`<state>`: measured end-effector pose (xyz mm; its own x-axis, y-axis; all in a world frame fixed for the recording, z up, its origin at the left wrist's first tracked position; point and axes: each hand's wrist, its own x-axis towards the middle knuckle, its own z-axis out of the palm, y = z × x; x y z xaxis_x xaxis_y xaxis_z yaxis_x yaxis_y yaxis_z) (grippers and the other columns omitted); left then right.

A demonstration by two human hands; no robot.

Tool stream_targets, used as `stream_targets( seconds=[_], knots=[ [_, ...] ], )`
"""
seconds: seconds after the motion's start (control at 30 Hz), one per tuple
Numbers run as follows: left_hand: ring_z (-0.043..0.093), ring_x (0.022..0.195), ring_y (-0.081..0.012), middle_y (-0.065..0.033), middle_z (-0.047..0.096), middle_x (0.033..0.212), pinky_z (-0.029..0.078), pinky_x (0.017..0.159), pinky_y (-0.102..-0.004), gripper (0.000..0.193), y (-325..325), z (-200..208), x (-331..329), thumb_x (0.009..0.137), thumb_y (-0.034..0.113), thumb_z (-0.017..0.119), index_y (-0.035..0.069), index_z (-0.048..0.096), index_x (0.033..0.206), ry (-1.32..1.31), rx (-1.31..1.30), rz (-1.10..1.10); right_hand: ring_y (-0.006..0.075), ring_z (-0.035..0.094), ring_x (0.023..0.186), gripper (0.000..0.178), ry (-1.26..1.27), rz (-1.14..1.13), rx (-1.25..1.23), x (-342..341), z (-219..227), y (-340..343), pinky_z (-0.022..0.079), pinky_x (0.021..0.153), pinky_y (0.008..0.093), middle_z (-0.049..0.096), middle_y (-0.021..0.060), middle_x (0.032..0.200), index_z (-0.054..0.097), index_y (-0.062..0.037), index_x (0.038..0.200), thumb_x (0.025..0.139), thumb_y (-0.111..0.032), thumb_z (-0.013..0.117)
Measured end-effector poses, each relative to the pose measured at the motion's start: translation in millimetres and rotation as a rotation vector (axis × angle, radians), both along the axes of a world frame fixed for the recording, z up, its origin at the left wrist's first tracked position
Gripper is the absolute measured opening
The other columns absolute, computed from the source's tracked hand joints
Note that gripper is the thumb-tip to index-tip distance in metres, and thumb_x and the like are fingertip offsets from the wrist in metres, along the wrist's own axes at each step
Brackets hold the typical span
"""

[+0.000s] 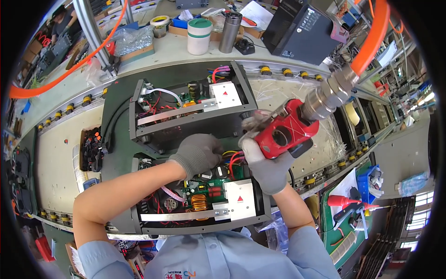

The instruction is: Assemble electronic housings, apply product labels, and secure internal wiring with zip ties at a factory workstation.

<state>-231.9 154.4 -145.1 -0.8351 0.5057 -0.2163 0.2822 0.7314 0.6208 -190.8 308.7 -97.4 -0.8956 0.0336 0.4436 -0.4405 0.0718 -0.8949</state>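
My right hand (pixel 267 167), in a grey glove, is wrapped round a red air-powered tool (pixel 287 130) with a metal hose coupling on its end. The tool is tilted over the right side of two open device housings. My left hand (pixel 200 151), gloved too, reaches over the far edge of the near housing (pixel 200 229). Its fingers are curled, and whatever they grip is hidden. Between my hands run red and yellow wires (pixel 233 160). The near housing shows a copper coil (pixel 200 204) and a white cover plate (pixel 240 199). Behind it stands a similar open housing (pixel 186 122).
A thick orange hose (pixel 374 37) runs up from the tool. Black cables (pixel 116 116) and a box of small black parts (pixel 93 149) lie to the left. Beyond the roller line (pixel 288 73) stand a steel flask (pixel 231 32), a white-green canister (pixel 200 37) and a black cabinet (pixel 299 32).
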Motion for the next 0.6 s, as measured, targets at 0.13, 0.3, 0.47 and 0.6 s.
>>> stream_targets(
  seconds=[0.13, 0.3, 0.47, 0.6],
  knots=[
    [0.060, 0.079, -0.0322, -0.0156, 0.063, 0.081, 0.048, 0.071, -0.0396, 0.021, -3.9, 6.8, 4.4, 0.074, 0.023, 0.060, 0.006, 0.067, 0.085, 0.132, -0.044, -0.056, 0.0145, 0.057, 0.092, 0.057, -0.175, -0.023, -0.277, 12.6, 13.3, 2.1, 0.047, 0.078, 0.0279, 0.056, 0.0072, 0.106, 0.039, -0.0027, 0.124, 0.072, 0.007, 0.061],
    [0.058, 0.084, -0.0225, -0.0057, 0.056, 0.089, 0.047, 0.068, -0.0374, 0.032, -30.1, 45.1, 20.9, 0.069, 0.028, 0.067, 0.011, 0.060, 0.095, 0.882, -0.170, 0.060, 0.0141, 0.051, 0.054, 0.059, 0.129, 0.130, -0.726, 31.6, 52.8, 32.2, 0.049, 0.048, 0.0313, 0.055, 0.0158, 0.105, 0.038, -0.0057, 0.128, 0.076, -0.005, 0.066],
    [0.052, 0.083, -0.0234, -0.0069, 0.052, 0.088, 0.043, 0.070, -0.0348, 0.044, -58.9, 29.6, 2.0, 0.062, 0.026, 0.073, 0.010, 0.055, 0.099, 0.940, -0.333, 0.099, 0.0151, 0.050, 0.054, 0.055, 0.370, 0.095, -0.659, 23.5, 53.5, 52.3, 0.051, 0.047, 0.0327, 0.053, 0.0190, 0.102, 0.035, 0.0009, 0.123, 0.075, -0.005, 0.062],
    [0.054, 0.081, -0.0242, -0.0070, 0.052, 0.085, 0.045, 0.068, -0.0373, 0.041, -60.4, 30.4, 3.6, 0.064, 0.024, 0.072, 0.009, 0.054, 0.098, 0.865, -0.296, 0.114, 0.0161, 0.052, 0.058, 0.057, 0.282, -0.123, -0.673, 21.0, 44.4, 44.3, 0.049, 0.051, 0.0289, 0.053, 0.0178, 0.100, 0.035, 0.0011, 0.123, 0.073, -0.009, 0.060]
  ],
)
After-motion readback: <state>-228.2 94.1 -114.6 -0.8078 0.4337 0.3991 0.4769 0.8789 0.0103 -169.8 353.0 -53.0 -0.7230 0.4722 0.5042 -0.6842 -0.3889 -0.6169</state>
